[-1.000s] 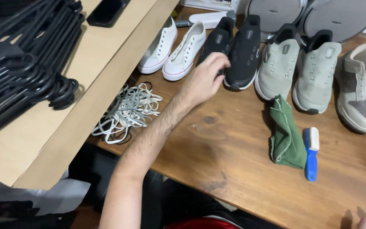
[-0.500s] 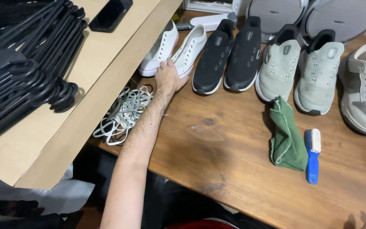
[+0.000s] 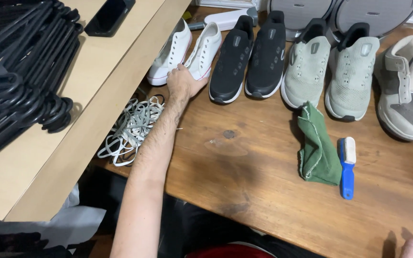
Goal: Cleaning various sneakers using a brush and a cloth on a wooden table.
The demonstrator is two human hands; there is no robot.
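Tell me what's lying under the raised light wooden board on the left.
A tangle of pale shoelaces pokes out from under the wooden board, beside the left hand. Whatever lies farther under it is covered.

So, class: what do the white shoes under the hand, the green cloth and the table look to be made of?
White shoes: probably matte canvas with smooth rubber soles. Green cloth: soft woven fabric, frayed edges, crumpled folds. Table: wood, visible grain, worn brown finish with stains. The left hand rests on the shoes.

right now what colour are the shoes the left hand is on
White: the left hand rests on the white shoes, clearest in the head view.
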